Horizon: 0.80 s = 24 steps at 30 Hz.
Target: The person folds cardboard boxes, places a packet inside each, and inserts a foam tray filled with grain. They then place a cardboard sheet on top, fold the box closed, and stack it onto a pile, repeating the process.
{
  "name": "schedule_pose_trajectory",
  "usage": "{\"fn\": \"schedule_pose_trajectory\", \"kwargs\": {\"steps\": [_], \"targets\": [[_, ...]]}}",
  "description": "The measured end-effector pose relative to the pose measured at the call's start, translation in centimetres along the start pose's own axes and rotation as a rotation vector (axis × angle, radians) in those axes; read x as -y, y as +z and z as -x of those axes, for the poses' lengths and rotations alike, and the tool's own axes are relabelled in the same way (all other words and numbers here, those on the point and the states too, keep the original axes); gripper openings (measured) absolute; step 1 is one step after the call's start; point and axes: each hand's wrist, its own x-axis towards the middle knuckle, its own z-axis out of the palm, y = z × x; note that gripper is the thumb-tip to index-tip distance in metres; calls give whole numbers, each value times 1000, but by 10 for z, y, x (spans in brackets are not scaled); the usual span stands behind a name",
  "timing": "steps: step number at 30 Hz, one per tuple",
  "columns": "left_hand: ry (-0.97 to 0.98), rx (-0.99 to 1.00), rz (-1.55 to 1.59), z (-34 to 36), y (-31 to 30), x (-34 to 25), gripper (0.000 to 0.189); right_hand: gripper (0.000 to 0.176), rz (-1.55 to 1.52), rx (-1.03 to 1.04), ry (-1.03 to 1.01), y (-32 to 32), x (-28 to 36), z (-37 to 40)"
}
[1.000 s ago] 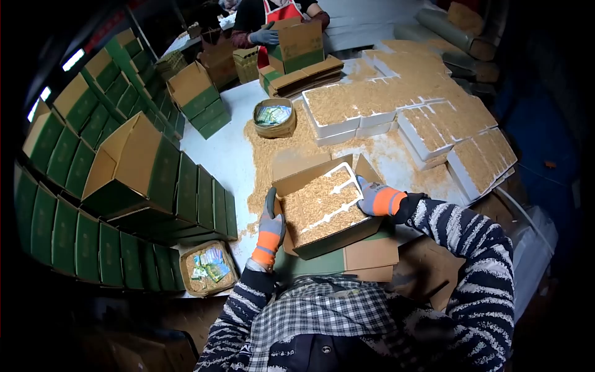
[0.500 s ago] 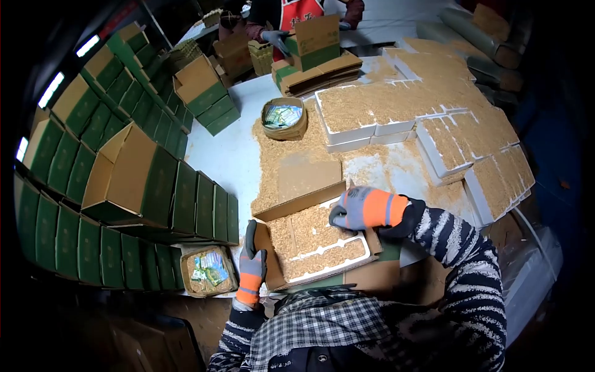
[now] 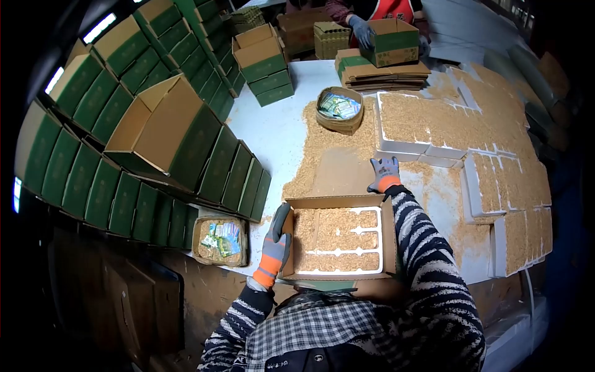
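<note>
An uncovered cardboard box [image 3: 389, 239] lies before me, its near side green. Inside sits a white foam tray [image 3: 346, 252] whose compartments are filled with tan, sawdust-like material. At the box's left wall, my left hand [image 3: 277, 245], in a grey and orange glove, grips the edge. My right hand [image 3: 385, 175], gloved the same way, is past the far right corner with its fingers spread. It is beside the right edge of a brown cardboard flap [image 3: 343, 173], which extends behind the box over scattered sawdust.
Green boxes [image 3: 186, 149] are stacked at left. Two baskets of small packets [image 3: 339, 105] [image 3: 221, 240] flank the work area. Sawdust-covered foam trays [image 3: 427, 149] fill the right side. Opposite, a co-worker's gloved hand [image 3: 361, 32] touches a small box [image 3: 394, 43] on flattened cardboard [image 3: 381, 74].
My right hand has left the tray's surface and moved beyond the box's far edge, its fingers now spread. The box sits straighter; the view has shifted. Across the table, the co-worker's box has turned.
</note>
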Motion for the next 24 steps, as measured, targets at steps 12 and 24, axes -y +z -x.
{"fn": "schedule_pose_trajectory", "kwargs": {"steps": [12,24], "targets": [[225,-103,203,-34,61,46,45,29,-456,-731,-508,-119,19,213],[-395,-435,-483,17,-154,164,43,40,-103,76,-643,-89,61,251]]}}
